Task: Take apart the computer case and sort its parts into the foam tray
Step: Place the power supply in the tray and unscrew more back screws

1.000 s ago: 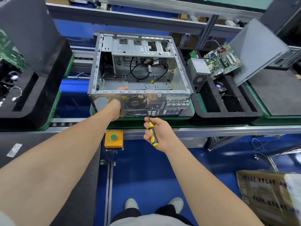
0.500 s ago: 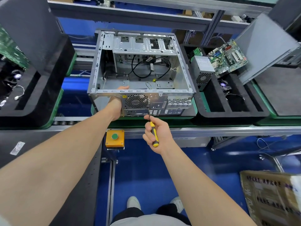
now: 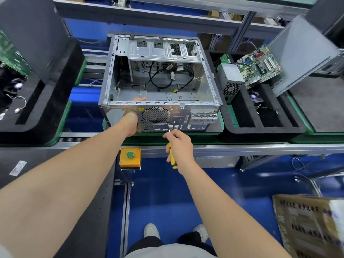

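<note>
**Mia:** Where is the computer case (image 3: 204,107)?

**Ben:** It sits on a green pad (image 3: 149,139) on the bench (image 3: 242,147), right in front of the person. Its top side is open, so you can look in. A black cable (image 3: 151,81) loops inside, with some thin wires near it.

**Mia:** What is the left hand (image 3: 131,118) doing?

**Ben:** It holds the near wall of the case, at the left end. Part of the hand pokes over the rim into the case. The rest is against the outside of the wall.

**Mia:** And the right hand (image 3: 179,148)?

**Ben:** Its fingers (image 3: 168,135) are curled tight round a screwdriver (image 3: 172,162) with a yellow handle. The thin metal tip points up at the back wall of the case, just under the round fan holes (image 3: 155,114). I cannot tell if it is in a screw.

**Mia:** Where is the foam tray (image 3: 260,128)?

**Ben:** It is black, and it is just beside the case, on the right, on the same bench. A gray power box (image 3: 230,79) stands in its far left slot. A green circuit board (image 3: 260,64) leans at the back. A big gray panel (image 3: 301,53) leans at its right side. Some thin wires lie in a middle slot.

**Mia:** What else is there?

**Ben:** A yellow box (image 3: 130,162) with a green button is fixed to the front of the bench, below the left hand. Another black tray (image 3: 46,108) sits at the left. A cardboard box (image 3: 307,226) is over the blue floor (image 3: 167,192) at the lower right. The person's white shoes (image 3: 151,230) show at the bottom.
</note>
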`<state>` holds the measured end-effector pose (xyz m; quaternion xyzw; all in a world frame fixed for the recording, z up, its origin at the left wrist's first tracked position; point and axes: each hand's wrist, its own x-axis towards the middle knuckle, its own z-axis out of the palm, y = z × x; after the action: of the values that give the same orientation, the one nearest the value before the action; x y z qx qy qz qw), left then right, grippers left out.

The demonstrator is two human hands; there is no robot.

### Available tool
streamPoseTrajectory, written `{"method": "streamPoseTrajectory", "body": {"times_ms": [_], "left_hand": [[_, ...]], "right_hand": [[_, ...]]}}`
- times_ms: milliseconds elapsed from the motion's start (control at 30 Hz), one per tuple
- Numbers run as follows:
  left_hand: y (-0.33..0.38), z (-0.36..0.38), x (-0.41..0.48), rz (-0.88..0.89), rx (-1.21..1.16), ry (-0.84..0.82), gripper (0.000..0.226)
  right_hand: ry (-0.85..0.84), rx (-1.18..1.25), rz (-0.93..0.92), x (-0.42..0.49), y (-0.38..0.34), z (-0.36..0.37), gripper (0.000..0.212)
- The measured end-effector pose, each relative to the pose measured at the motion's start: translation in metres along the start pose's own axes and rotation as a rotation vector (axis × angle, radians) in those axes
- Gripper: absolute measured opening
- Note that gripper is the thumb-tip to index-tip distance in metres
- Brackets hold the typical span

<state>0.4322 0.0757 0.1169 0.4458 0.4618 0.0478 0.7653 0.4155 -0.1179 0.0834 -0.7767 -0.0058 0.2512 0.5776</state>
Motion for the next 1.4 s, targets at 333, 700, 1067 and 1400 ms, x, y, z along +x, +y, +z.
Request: {"method": "streamPoseTrajectory", "body": {"times_ms": [333,700,1067,1400], "left_hand": [[-0.003,-0.003,0.002,0.031,0.028,-0.009,0.048],[-0.001,-0.004,0.000,0.021,0.037,-0.002,0.038],[-0.001,-0.003,0.000,0.029,0.048,-0.001,0.036],[-0.003,-0.002,0.002,0.023,0.043,-0.013,0.032]], "right_hand": [[-0.628,1.172,0.472,-0.001,0.009,-0.010,0.024],[-0.193,0.635,0.277,-0.004,-0.007,0.010,0.027],[0.312,-0.795,-0.275,0.000,-0.004,0.008,0.011],[-0.351,0.733,0.387,0.008,-0.009,-0.016,0.022]]}}
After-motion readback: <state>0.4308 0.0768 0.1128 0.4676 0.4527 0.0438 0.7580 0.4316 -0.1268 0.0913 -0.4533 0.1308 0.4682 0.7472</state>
